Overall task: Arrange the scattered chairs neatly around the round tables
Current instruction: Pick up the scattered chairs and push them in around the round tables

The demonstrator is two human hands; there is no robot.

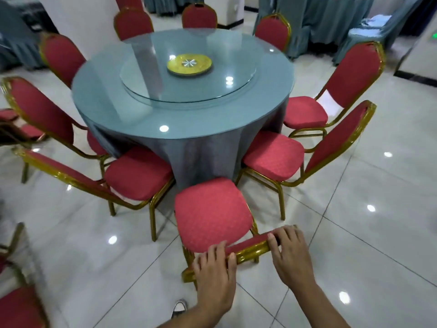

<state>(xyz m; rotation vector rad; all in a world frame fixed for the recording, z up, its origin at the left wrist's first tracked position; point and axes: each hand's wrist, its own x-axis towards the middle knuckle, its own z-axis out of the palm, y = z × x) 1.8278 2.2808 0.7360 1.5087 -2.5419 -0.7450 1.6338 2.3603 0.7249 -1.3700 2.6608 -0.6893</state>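
Left hand: the left hand point(214, 271) lies over the top rail of the nearest chair's backrest, fingers curled forward over the gold edge, grasping it near the rail's left end; the forearm enters from the bottom edge of the view.
Right hand: the right hand point(292, 254) grasps the same rail toward its right end, fingers bent over the red padding; a stretch of rail shows between the two hands.
Nearest chair: the red chair point(212, 214) with a gold frame faces the round desk point(142, 110); its seat's front edge is just beside the hanging grey-blue tablecloth point(203, 155), whether touching cannot be told.
Neighbours: a chair on the left point(138, 172) and a chair on the right point(273, 156) flank it, seats close to the cloth; narrow wedges of floor separate the three seats.
Further chairs: more red chairs ring the desk at its left, far and right edges; the far right chair point(306, 112) sits close beside its neighbour.
Desk top: a glass turntable point(189, 74) sits in the centre with a yellow disc point(189, 63) at its middle.
Open room: glossy white floor tiles point(354, 221) spread wide to the right and behind the chair; other chairs crowd the left edge of the view.
Foot: a white shoe point(179, 307) shows beside the left forearm.
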